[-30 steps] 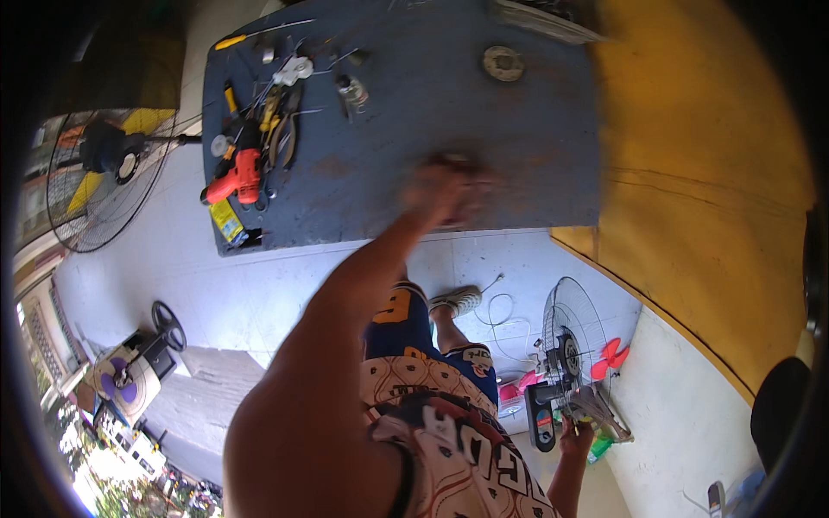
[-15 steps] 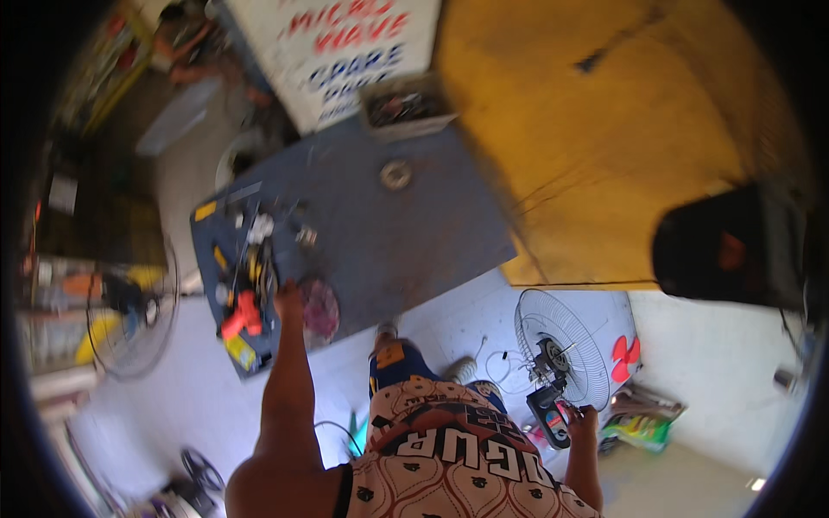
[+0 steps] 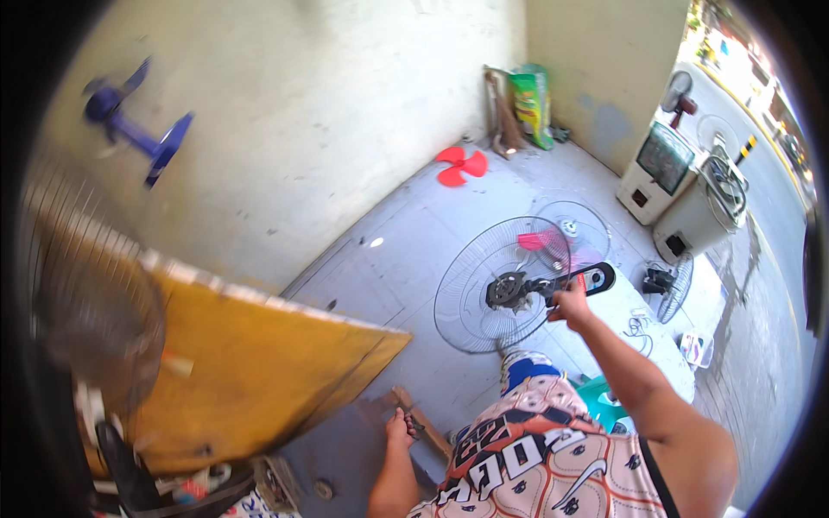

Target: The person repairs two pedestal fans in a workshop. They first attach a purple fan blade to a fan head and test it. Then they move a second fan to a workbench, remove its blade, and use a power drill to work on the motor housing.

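Note:
My right hand is closed around the black control housing of an electric fan. Its round wire rear grille and bare motor lean out over the floor to the left of that hand, with no blade on the motor. My left hand is closed by the brown edge of the dark worktable. A small dark object pokes out of its fingers, too little visible to name.
A red fan blade lies by the wall. Another wire grille and a pink blade rest beyond the fan. Old appliances stand at the right by the road. A yellow panel rises on the left.
My view has swung to the right, toward the floor and the road. My left hand has left the tools on the worktable. My right hand stays at the fan.

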